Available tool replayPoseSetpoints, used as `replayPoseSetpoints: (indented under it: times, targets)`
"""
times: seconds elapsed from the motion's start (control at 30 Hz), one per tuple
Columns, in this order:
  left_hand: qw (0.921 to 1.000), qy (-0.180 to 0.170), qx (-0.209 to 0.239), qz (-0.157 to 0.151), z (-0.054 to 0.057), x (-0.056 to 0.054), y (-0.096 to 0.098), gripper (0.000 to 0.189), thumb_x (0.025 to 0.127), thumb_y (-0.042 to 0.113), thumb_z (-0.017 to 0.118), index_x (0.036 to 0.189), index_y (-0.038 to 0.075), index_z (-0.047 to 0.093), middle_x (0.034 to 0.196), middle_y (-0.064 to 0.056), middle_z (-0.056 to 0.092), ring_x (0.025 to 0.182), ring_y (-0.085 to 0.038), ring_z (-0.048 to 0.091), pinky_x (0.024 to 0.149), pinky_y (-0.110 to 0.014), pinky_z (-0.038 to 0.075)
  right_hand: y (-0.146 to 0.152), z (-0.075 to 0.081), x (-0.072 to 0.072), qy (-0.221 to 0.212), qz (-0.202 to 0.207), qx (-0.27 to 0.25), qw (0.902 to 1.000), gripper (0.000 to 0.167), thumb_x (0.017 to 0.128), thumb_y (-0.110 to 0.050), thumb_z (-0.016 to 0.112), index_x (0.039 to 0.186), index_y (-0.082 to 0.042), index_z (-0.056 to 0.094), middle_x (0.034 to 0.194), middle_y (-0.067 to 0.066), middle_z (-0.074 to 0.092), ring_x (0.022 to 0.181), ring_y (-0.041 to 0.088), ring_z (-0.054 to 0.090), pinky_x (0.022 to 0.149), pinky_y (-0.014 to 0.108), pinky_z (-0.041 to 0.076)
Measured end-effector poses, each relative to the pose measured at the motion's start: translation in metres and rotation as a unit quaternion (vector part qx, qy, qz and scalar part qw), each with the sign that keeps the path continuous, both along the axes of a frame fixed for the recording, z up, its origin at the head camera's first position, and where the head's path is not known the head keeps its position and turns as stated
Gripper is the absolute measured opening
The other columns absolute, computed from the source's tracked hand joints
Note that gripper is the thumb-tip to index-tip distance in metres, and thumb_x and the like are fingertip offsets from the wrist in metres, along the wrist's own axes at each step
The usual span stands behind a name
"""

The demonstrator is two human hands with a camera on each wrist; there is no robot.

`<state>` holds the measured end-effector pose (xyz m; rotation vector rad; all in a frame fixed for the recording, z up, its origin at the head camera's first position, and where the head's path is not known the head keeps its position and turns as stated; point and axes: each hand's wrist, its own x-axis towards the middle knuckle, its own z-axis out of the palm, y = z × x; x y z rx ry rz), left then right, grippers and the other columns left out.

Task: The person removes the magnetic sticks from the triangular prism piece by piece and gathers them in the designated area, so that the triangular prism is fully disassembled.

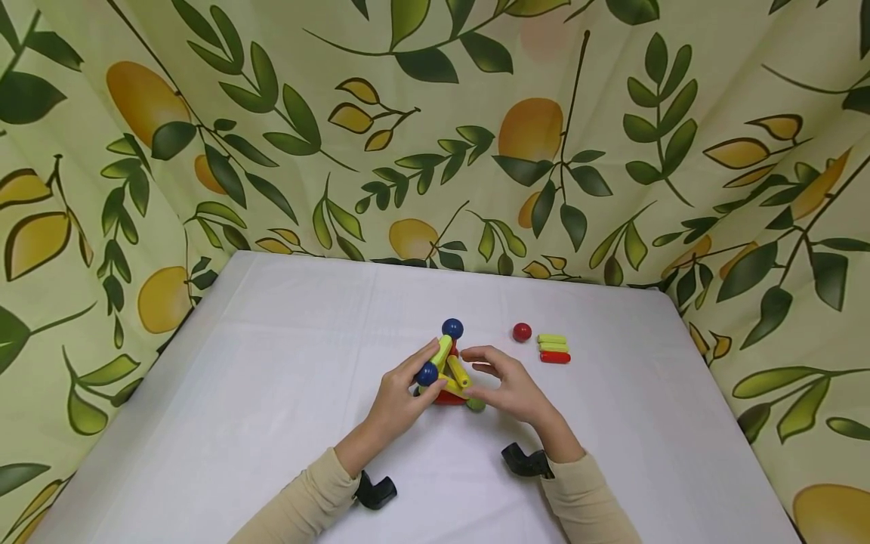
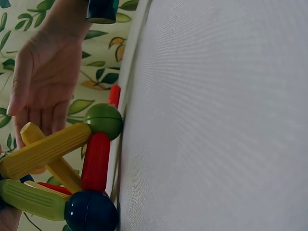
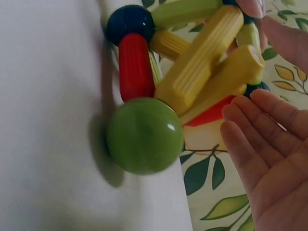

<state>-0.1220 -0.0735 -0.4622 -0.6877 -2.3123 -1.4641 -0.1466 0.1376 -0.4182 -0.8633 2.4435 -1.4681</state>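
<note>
A frame of grooved rods and balls, looking like a magnetic stick-and-ball set, stands on the table. My left hand [image 1: 396,394] grips it at a blue ball [image 1: 427,373], thumb below and fingers along the far side. Another blue ball [image 1: 452,328] sits at the far end of a light green rod [image 1: 442,350]. Low at the near right corner is a green ball [image 3: 144,135], joined to a red rod [image 3: 135,67] and a yellow rod [image 3: 199,57]. A second yellow rod [image 1: 458,372] slants with one end free. My right hand [image 1: 513,387] is beside that end, fingers extended.
To the right of the frame lie a loose red ball [image 1: 522,332], two light green rods [image 1: 552,339] and a red rod [image 1: 555,357]. Black wrist devices [image 1: 525,459] sit at both cuffs. A patterned curtain [image 1: 421,151] surrounds the white table [image 1: 292,340].
</note>
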Motion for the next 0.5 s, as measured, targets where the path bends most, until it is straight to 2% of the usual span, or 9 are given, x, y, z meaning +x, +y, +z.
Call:
replayPoseSetpoints:
  times: [0.23, 0.5]
  targets:
    - [1.0000, 0.008, -0.002, 0.004, -0.002, 0.000, 0.000, 0.056, 0.084, 0.007, 0.071, 0.135, -0.002, 0.049, 0.139, -0.018, 0.050, 0.125, -0.028, 0.051, 0.093, -0.029, 0.048, -0.005, -0.033, -0.009, 0.022, -0.009, -0.005, 0.9997, 0.056, 0.078, -0.005, 0.076, 0.127, 0.004, 0.051, 0.128, 0.021, 0.056, 0.121, 0.036, 0.053, 0.098, 0.050, 0.045]
    - [0.9999, 0.013, -0.002, 0.003, -0.002, -0.001, 0.000, 0.056, 0.084, 0.006, 0.071, 0.135, -0.002, 0.048, 0.138, -0.020, 0.049, 0.125, -0.029, 0.051, 0.093, -0.029, 0.049, -0.003, -0.038, -0.011, 0.054, -0.034, 0.008, 0.9979, 0.044, 0.082, -0.015, 0.074, 0.122, -0.006, 0.057, 0.122, 0.009, 0.061, 0.115, 0.024, 0.058, 0.093, 0.041, 0.051]
